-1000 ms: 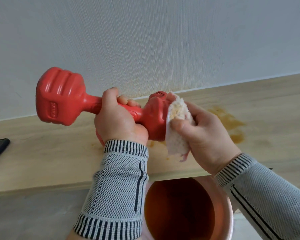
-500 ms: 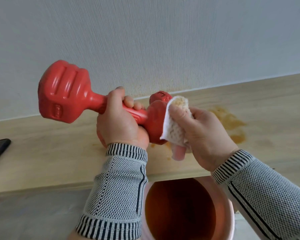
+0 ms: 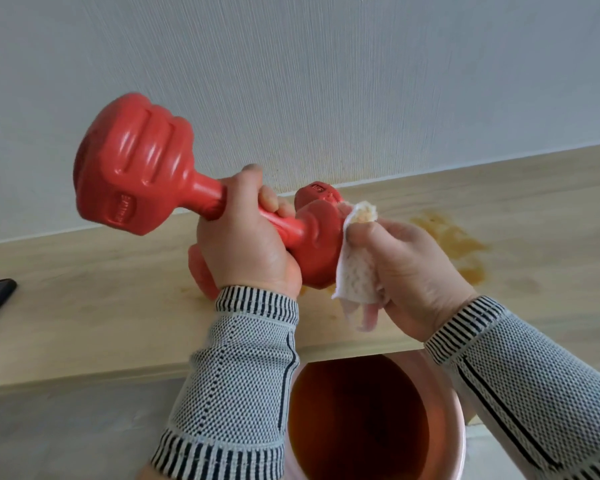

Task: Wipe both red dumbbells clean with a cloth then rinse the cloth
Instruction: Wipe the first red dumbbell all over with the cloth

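Worktop (image 3: 84, 306) carries brown spill at right, second dumbbell (image 3: 201, 271) lying behind left wrist, cleaned or not, can't tell. Bucket (image 3: 459, 427) of brown water waits below. Raised dumbbell (image 3: 136, 174): left hand (image 3: 243, 247) wrapped round handle. Right hand (image 3: 406, 268) pinches stained cloth (image 3: 355, 268) on its near end. Wiping midway; rinse not yet done.
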The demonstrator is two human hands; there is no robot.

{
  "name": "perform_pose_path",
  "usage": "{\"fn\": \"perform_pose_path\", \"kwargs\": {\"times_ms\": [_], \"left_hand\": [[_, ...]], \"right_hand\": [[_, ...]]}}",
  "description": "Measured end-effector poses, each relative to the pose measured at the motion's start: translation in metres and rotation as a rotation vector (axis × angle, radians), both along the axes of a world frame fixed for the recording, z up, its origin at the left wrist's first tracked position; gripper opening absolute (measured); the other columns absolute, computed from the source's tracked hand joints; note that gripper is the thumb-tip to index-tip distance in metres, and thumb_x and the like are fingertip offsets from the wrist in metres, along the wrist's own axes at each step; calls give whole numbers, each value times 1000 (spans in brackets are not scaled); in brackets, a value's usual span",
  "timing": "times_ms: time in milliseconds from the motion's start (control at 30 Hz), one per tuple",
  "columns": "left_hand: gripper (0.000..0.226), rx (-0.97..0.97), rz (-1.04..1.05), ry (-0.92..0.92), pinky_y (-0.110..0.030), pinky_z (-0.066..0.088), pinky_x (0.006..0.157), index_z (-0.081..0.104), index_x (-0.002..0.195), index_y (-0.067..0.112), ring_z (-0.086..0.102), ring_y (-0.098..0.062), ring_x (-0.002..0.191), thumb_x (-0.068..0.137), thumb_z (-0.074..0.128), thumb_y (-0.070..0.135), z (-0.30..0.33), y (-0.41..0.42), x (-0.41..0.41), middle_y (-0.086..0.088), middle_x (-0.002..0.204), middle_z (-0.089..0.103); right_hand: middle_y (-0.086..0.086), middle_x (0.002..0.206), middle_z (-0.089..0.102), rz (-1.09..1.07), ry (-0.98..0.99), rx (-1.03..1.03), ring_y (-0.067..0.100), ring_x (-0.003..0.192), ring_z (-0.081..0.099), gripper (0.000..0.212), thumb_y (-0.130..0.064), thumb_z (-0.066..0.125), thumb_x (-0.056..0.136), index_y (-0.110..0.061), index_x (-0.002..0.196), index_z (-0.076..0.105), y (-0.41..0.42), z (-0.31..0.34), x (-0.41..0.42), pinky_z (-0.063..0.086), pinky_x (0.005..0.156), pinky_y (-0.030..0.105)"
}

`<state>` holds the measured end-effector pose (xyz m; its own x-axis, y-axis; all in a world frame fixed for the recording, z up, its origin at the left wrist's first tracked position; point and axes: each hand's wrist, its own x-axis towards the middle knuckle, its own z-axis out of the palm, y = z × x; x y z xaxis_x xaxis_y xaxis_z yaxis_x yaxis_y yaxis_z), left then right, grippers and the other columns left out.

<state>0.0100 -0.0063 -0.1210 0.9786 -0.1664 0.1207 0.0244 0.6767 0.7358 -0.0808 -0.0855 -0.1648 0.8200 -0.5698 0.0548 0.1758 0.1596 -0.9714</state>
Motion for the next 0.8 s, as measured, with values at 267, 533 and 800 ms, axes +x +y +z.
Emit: {"fn": "perform_pose_path", "kwargs": {"times_ms": [267,533,800], "left_hand": [[39,18,-16,-93,-31,41,55,48,53,18,43,-15,43,86,60,2,0,0,-1,2,47,43],[32,14,47,3,-30,39,52,47,59,16,41,-15,46,85,61,5,4,-2,-1,2,50,43],[27,-72,1,209,-26,41,50,47,63,16,43,-12,43,86,60,9,7,5,3,5,49,44]], "right_hand": [[11,77,60,81,7,146,20,64,59,21,-15,57,91,2,100,64,-1,3,-1,44,57,37],[26,88,66,29,-70,-7,35,69,63,31,-20,58,79,-3,104,64,7,-1,3,50,52,49],[15,71,61,22,-105,-105,31,49,55,23,-14,61,72,-3,93,66,3,1,0,45,34,31]]}}
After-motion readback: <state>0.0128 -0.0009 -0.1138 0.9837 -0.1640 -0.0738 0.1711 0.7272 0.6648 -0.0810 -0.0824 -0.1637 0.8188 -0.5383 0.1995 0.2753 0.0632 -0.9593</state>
